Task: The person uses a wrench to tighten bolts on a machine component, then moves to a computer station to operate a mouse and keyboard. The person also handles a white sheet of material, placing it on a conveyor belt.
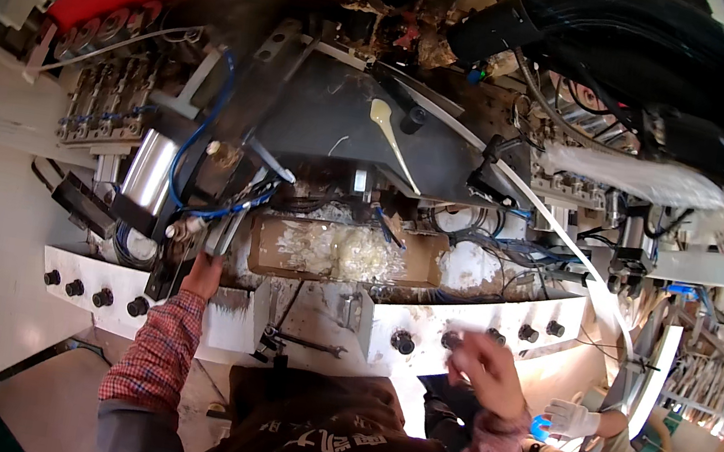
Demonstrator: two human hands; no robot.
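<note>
From the person's head, one wide fisheye view looks steeply down and faces forward over the machine (313,116), close above the left hand (203,277) and the right hand (494,374).

The right hand (491,374) is too blurred to show its grip

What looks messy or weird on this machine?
Pale yellow lumps are heaped in the brown tray, and white stuff lies outside on its right, maybe spilled. A pale yellow, drip-shaped blob also stands out against the dark panel.
</note>
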